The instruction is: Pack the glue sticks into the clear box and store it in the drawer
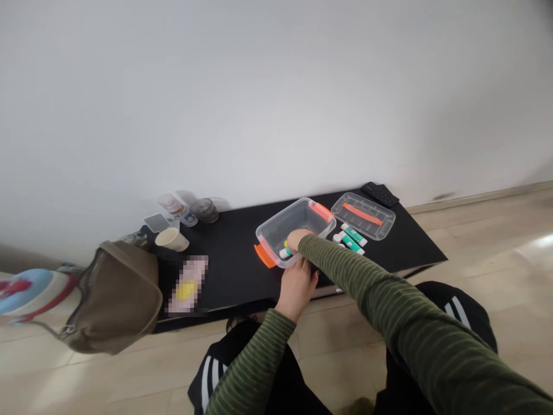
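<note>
A clear plastic storage box (276,222) with orange latches stands on the black table, its top off. My right hand (299,238) reaches down inside it, bent at the wrist. Beside those fingers, a small white-capped tube (285,252) with some green and a yellow spot shows at the box's near left. The fingers are mostly hidden, so whether they grip it is unclear. My left hand (298,283) holds the near wall of the box, fingertips partly under my right forearm. Several green and white tubes (354,235) lie right of the box, partly behind my sleeve.
The clear lid (375,225) with an orange handle lies behind the tubes, near a black keypad-like object (380,193). Leftward on the table (237,248) are a paper cup (171,239), a glass (204,210), a spray can (178,208), a blurred pink packet (194,271) and a brown bag (118,294).
</note>
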`<state>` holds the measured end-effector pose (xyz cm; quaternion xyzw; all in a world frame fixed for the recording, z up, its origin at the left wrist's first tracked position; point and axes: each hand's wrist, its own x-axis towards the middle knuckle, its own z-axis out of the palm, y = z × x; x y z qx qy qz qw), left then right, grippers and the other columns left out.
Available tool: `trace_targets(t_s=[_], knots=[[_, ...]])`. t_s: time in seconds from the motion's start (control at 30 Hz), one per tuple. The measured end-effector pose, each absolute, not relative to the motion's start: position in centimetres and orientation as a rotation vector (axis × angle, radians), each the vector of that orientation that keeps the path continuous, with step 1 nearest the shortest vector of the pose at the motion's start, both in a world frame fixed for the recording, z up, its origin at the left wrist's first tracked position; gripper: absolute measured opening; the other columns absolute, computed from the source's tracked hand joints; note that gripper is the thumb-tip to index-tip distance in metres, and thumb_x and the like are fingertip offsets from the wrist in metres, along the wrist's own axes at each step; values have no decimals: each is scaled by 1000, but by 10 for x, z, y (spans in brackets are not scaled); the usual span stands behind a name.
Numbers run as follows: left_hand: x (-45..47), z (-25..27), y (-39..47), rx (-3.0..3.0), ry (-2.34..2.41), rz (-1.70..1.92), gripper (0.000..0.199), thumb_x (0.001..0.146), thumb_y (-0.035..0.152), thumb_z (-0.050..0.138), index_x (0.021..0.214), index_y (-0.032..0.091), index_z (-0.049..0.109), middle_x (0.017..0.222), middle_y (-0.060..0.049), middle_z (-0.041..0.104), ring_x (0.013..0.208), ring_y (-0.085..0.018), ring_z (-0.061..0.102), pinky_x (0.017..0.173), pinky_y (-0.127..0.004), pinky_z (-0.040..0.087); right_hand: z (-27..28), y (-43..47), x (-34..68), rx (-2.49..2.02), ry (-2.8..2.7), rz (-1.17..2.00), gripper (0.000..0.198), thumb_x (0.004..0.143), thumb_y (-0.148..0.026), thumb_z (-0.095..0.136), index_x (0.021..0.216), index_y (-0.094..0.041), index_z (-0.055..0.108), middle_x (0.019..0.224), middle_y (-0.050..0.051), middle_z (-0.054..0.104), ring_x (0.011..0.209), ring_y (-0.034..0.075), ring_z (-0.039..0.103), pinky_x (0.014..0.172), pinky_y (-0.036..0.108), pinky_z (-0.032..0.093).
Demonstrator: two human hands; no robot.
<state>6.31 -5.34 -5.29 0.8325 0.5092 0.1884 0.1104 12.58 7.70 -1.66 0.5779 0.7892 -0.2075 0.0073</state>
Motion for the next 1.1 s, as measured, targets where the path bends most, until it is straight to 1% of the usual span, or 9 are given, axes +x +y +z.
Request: trace_targets(t_s=[0.1,0.2,0.33,0.43,0.57,0.67,0.83,0.93,1.1], knots=[[63,-50,-53,2274,1493,638,39,89,19,50,128,17,52,122,-14,64,116,-28,61,99,-46,49,4,79,131,1725,2345,-561,36,73,-12,73,108,-9,66,96,15,71,92,28,68,82,44,55],[66,-51,-50,1822,1356,771,37,92,21,41,126,17,55,123,-14,65,111,-25,64,94,-42,53,28,66,146,1765,2606,-475,50,82,-17,61,131,-14,50,118,16,65,107,27,63,85,40,53],[74,-57,-45,1145,1090,837,41,94,45,41,109,12,60,104,-16,70,85,-22,70,71,-35,57,41,22,190,1697,3108,-327,48,81,-15,57,128,-18,47,124,12,59,116,24,54,85,34,50],[79,-56,-43,963,957,891,51,88,58,44,95,10,60,86,-14,69,69,-19,68,57,-29,54,32,-11,227,1594,3107,-261,50,79,-14,59,127,-19,48,120,11,58,114,24,52,81,34,49],[86,-46,-48,969,1009,868,71,89,71,23,113,11,54,63,-3,61,42,-15,54,39,-25,38,5,-30,260,1582,2939,-232,49,79,-15,60,127,-16,50,119,13,57,112,26,52,77,33,48],[92,-41,-55,1320,1208,832,61,93,67,29,127,19,47,65,1,60,45,-14,53,46,-24,37,-18,-34,270,1554,2845,-250,49,79,-14,60,127,-15,50,116,13,59,110,26,53,75,32,47],[110,-42,-56,1754,1492,637,26,97,45,38,105,23,50,74,-1,63,67,-19,61,64,-27,40,-46,-39,280,1590,2827,-98,40,82,-13,56,122,-13,54,109,13,60,104,27,54,69,32,45],[124,-46,-53,1654,1507,723,27,99,45,32,100,23,47,74,0,61,65,-18,58,62,-26,39,-45,-40,287,1716,2864,111,28,91,-14,46,115,-14,59,101,14,62,99,27,54,67,33,42],[142,-51,-44,1484,1478,868,28,99,48,33,98,23,46,76,1,61,67,-16,57,62,-25,41,-31,-35,302,1775,2880,324,30,98,-17,37,114,-16,62,99,13,63,95,26,53,68,34,39]])
